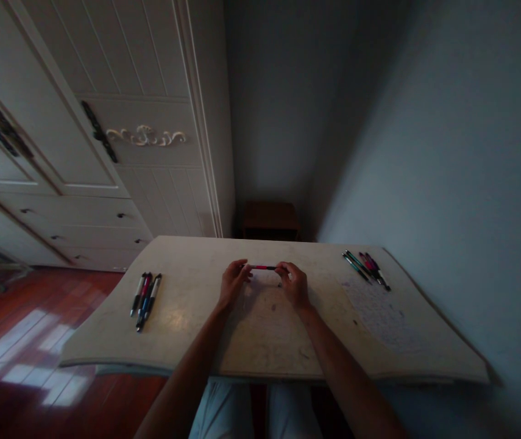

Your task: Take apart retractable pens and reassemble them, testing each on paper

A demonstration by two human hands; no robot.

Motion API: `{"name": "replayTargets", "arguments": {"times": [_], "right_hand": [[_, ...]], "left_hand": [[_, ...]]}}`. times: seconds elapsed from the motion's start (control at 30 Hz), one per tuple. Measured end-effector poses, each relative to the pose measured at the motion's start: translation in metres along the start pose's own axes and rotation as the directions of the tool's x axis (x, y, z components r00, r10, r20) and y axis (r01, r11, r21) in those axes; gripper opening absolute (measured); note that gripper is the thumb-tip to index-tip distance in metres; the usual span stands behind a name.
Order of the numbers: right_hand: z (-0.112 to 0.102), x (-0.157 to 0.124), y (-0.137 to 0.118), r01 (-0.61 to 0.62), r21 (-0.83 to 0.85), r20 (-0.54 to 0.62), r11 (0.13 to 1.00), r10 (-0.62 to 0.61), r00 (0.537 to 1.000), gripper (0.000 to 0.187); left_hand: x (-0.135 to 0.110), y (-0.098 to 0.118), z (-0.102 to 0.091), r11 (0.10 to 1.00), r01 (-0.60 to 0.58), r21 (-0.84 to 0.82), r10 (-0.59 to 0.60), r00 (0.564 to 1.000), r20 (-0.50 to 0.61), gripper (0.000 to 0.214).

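Note:
Between my two hands a red and black pen (263, 267) is held level, just above the middle of the table. The fingers of my left hand (233, 283) close on its left end. My right hand (295, 284) pinches its black right end. A small dark piece (279, 285) shows beneath my right fingers; I cannot tell what it is. To the left lies a group of pens (145, 299) with red, blue, white and black barrels. On the right rests another group of pens (366, 268), teal, purple and dark.
The pale table (196, 256) has scribbled marks (381, 317) on its right side. A white wardrobe (159, 195) stands beyond it at the left, a grey wall (447, 183) rises at the right. A brown wooden piece of furniture (270, 216) sits behind the far edge.

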State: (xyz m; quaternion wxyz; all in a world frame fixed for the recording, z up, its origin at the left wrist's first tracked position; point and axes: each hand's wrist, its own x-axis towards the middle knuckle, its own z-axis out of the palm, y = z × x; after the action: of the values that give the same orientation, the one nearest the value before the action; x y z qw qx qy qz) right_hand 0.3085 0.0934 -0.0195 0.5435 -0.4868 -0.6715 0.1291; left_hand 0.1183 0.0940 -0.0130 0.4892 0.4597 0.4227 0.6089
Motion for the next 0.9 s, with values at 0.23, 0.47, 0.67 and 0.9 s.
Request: {"name": "replayTargets", "arguments": {"times": [0.23,0.47,0.67,0.9], "right_hand": [[-0.0006,-0.0016,0.002,0.074,-0.119,0.02,0.99,-0.072,0.997,0.025],[-0.0004,-0.0029,0.0047,-0.049,-0.041,0.06,0.998,0.051,0.997,0.025],[-0.0018,-0.0011,-0.0016,-0.056,0.009,0.055,0.998,0.055,0.997,0.027],[0.0,-0.0005,-0.0024,-0.053,-0.01,0.04,0.999,0.053,0.998,0.024]], "left_hand": [[-0.0015,0.0003,-0.0012,1.0,-0.029,0.005,0.029,0.999,0.014,0.036],[-0.0022,0.0008,-0.0003,0.994,-0.105,0.008,0.105,0.992,0.071,0.033],[-0.0007,-0.0023,0.0033,1.0,0.0,-0.024,-0.001,1.0,-0.029,0.043],[-0.0022,0.0028,0.0025,0.997,-0.036,0.068,0.036,0.999,-0.001,0.036]]}}
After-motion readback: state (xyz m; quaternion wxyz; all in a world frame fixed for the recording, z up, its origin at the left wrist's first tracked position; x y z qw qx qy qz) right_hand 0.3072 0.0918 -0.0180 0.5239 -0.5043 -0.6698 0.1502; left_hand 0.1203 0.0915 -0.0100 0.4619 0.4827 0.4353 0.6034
